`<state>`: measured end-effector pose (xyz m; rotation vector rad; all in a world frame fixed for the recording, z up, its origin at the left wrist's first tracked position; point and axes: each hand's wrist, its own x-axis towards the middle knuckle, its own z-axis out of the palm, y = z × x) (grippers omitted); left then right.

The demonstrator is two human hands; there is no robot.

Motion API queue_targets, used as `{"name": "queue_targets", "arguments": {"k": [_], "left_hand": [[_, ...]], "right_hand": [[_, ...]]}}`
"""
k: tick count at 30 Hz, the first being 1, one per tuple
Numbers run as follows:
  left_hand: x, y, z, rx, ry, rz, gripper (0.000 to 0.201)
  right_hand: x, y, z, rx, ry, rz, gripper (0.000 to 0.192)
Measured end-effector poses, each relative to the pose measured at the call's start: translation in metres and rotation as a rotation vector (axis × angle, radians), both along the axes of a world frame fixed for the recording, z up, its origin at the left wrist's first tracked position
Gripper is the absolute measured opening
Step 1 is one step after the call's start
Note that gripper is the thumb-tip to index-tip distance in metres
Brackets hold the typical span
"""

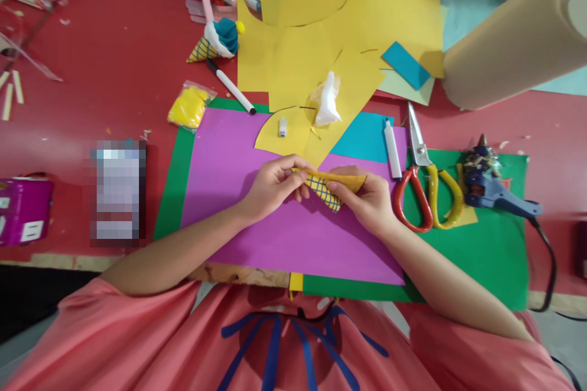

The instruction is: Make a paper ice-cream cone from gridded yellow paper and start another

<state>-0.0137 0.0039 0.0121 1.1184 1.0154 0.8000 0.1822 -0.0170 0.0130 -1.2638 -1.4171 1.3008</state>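
Left hand point(274, 186) and right hand point(367, 198) pinch a yellow grid-lined paper cone point(331, 187) above the purple sheet point(257, 220); scissors point(424, 180) nearby.

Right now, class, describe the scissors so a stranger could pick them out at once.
Start at the purple sheet in the middle of the red table. Just off its right edge, on the green sheet, lie the scissors. One handle is red, one yellow, unlike the blue glue gun beside them.

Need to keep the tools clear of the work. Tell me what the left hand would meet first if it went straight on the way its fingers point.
The left hand points rightward, so it would meet the yellow paper cone it already pinches, then the right hand.
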Motion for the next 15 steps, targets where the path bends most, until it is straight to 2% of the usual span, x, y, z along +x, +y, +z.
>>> {"name": "queue_targets", "arguments": {"k": [4, 10, 15], "left_hand": [[-0.002, 0.0, -0.003, 0.017, -0.083, 0.027, 0.014], [-0.005, 0.0, -0.001, 0.117, -0.145, 0.021, 0.021], [-0.006, -0.003, 0.001, 0.165, -0.095, 0.046, 0.019]], "right_hand": [[0.002, 0.003, -0.001, -0.099, 0.176, 0.019, 0.014], [0.001, 0.008, -0.001, -0.386, 0.57, 0.057, 0.012], [-0.001, 0.011, 0.003, -0.506, 0.69, 0.07, 0.013]]}}
